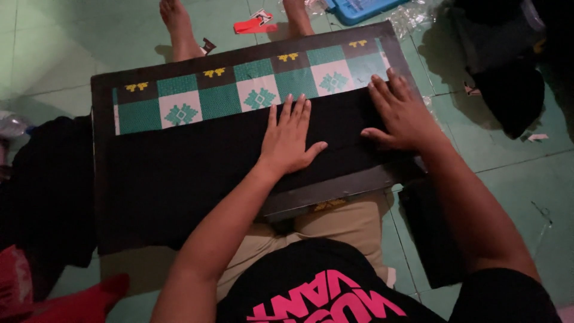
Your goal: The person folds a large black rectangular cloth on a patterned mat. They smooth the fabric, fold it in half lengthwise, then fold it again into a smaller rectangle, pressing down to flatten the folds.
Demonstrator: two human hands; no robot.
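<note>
Nearest the camera, a black shirt with pink lettering [326, 299] and a tan cushion [353, 224] sit across the lap, and a dark board [335, 190] rests on top with its near edge showing at six o'clock. Spread over the board is the black cloth [179, 173], and both hands are flat on it. The left hand [288, 143] lies palm down near the middle, fingers straight and close together pointing to twelve o'clock, thumb swung out towards three; it grips nothing, just presses. The right hand [402, 113] sits at about two o'clock from it, fingers fanned a little wider, thumb pointing to nine, also flat and holding nothing.

To my eye this is smoothing work, and it goes best with even palm pressure, sweeping outward from the centre so creases run off the edge rather than bunching under the wrists.

The cloth lies directly under both palms and stretches away to nine o'clock. Just beyond the fingertips, touching or nearly so, runs the green and white patterned band [239, 96] with small yellow marks [214, 72] above it. Farther out at twelve o'clock, two bare feet [176, 24] stand on the green tiled floor [48, 54], with a red scrap [254, 25] between them and a blue tray [359, 9] at one o'clock.
</note>
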